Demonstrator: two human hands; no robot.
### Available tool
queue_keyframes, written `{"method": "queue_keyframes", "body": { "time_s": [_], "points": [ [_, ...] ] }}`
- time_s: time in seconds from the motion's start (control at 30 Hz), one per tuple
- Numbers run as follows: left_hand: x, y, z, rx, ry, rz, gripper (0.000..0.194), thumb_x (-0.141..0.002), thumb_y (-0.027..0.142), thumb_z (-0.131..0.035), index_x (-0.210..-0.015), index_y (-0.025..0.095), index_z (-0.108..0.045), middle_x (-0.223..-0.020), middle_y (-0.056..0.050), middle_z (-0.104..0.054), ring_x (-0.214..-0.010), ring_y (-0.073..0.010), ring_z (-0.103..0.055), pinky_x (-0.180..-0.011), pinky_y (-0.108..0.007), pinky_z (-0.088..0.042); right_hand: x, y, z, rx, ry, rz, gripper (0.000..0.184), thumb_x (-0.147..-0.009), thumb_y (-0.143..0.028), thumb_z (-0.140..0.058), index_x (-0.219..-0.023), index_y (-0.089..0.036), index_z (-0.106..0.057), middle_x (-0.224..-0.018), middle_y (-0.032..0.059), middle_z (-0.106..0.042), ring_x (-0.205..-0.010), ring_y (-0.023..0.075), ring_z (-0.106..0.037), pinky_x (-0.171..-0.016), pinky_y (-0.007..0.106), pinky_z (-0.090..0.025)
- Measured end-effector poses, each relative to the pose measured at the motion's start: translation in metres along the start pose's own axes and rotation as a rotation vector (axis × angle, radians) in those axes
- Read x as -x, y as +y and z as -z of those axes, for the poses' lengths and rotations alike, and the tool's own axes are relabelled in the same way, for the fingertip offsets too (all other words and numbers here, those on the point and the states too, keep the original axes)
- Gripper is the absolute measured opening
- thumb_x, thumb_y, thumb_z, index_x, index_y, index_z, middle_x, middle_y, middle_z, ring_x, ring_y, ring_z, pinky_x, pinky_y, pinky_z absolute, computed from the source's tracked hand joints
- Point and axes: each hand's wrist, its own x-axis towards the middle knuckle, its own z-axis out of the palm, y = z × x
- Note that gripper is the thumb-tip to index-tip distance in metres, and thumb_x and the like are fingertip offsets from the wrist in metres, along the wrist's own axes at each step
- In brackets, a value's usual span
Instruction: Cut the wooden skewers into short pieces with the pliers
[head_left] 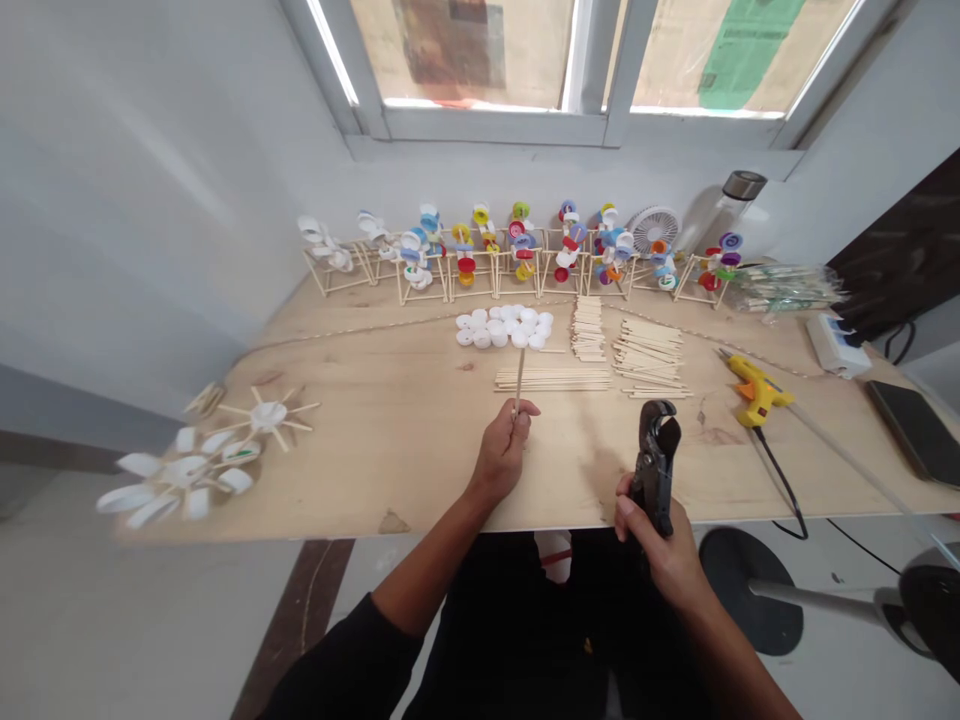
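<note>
Pinched upright in my left hand (502, 450) is a thin wooden stick (520, 375), its lower end hidden by my fingers. My right hand (664, 545) is wrapped round the handles of a black hand cutter (656, 455) with a hooked jaw, held over the table's front edge. Beyond my left hand lie a row of long wooden sticks (551, 380) and a cluster of white bottle caps (506, 327). Shorter cut sticks (589, 330) lie in a pile, with another loose pile (649, 355) to their right.
Stick frames with coloured-cap wheels (521, 265) line the wall. At left are a spoked stick wheel (268, 415) and one with white caps (184, 470). A yellow glue gun (757, 390), phone (915, 430), power strip (836, 345), small fan (654, 230) and bottle (727, 210) stand or lie right.
</note>
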Motion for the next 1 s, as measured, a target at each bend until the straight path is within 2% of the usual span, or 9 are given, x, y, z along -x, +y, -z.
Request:
{"method": "queue_keyframes", "body": {
  "time_s": [0.23, 0.33, 0.47, 0.63, 0.8, 0.9, 1.0],
  "points": [
    [0.003, 0.007, -0.002, -0.039, -0.013, -0.026, 0.022, -0.090, 0.034, -0.032, -0.091, 0.018, -0.047, -0.058, 0.006, -0.032, -0.050, -0.0092, -0.033, -0.050, -0.022, -0.030, -0.001, -0.011, -0.002, 0.028, 0.032, 0.006, 0.019, -0.083, -0.037, -0.049, -0.089, -0.019, -0.049, -0.057, -0.0041, -0.048, -0.054, 0.0141, -0.048, -0.056, 0.027, -0.039],
    [0.010, 0.020, -0.012, -0.096, -0.057, -0.037, 0.022, -0.090, 0.033, -0.031, -0.091, 0.018, -0.048, -0.059, 0.005, -0.035, -0.052, -0.0096, -0.036, -0.053, -0.022, -0.033, -0.009, -0.025, -0.011, 0.094, 0.065, 0.092, 0.020, -0.082, -0.034, -0.051, -0.094, -0.018, -0.052, -0.060, -0.0041, -0.047, -0.051, 0.0123, -0.045, -0.052, 0.024, -0.039],
    [0.020, 0.035, -0.028, -0.148, -0.126, -0.110, 0.021, -0.090, 0.029, -0.029, -0.091, 0.018, -0.048, -0.069, 0.002, -0.048, -0.061, -0.0121, -0.048, -0.062, -0.024, -0.039, -0.025, -0.041, -0.027, 0.179, 0.100, 0.233, 0.025, -0.079, -0.029, -0.053, -0.102, -0.019, -0.053, -0.062, -0.0044, -0.048, -0.048, 0.0100, -0.043, -0.047, 0.021, -0.037],
    [0.024, 0.042, -0.039, -0.196, -0.187, -0.157, 0.018, -0.089, 0.024, -0.028, -0.090, 0.019, -0.046, -0.076, -0.002, -0.056, -0.070, -0.0153, -0.055, -0.065, -0.026, -0.041, -0.039, -0.042, -0.036, 0.214, 0.227, 0.232, 0.018, -0.076, -0.029, -0.056, -0.092, -0.019, -0.055, -0.062, -0.0041, -0.053, -0.053, 0.0113, -0.050, -0.054, 0.022, -0.043],
    [0.024, 0.043, -0.040, -0.242, -0.242, -0.113, 0.016, -0.089, 0.025, -0.028, -0.082, 0.020, -0.042, -0.071, -0.002, -0.055, -0.066, -0.0155, -0.055, -0.060, -0.025, -0.040, -0.043, -0.042, -0.033, 0.227, 0.246, 0.228, 0.011, -0.075, -0.028, -0.057, -0.079, -0.019, -0.053, -0.060, -0.0051, -0.050, -0.051, 0.0102, -0.047, -0.053, 0.021, -0.041],
    [0.024, 0.045, -0.039, -0.202, -0.277, -0.104, 0.014, -0.090, 0.026, -0.028, -0.088, 0.020, -0.040, -0.073, -0.001, -0.056, -0.067, -0.0152, -0.056, -0.061, -0.025, -0.041, -0.044, -0.042, -0.032, 0.234, 0.265, 0.227, 0.010, -0.074, -0.028, -0.057, -0.075, -0.018, -0.054, -0.057, -0.0058, -0.048, -0.050, 0.0096, -0.044, -0.051, 0.020, -0.040],
    [0.026, 0.048, -0.039, -0.187, -0.249, -0.082, 0.013, -0.090, 0.028, -0.028, -0.094, 0.021, -0.038, -0.073, 0.000, -0.056, -0.065, -0.0147, -0.056, -0.060, -0.025, -0.041, -0.045, -0.041, -0.031, 0.231, 0.284, 0.221, 0.010, -0.073, -0.028, -0.058, -0.074, -0.018, -0.054, -0.055, -0.0068, -0.046, -0.047, 0.0092, -0.042, -0.048, 0.020, -0.038]
  ]
}}
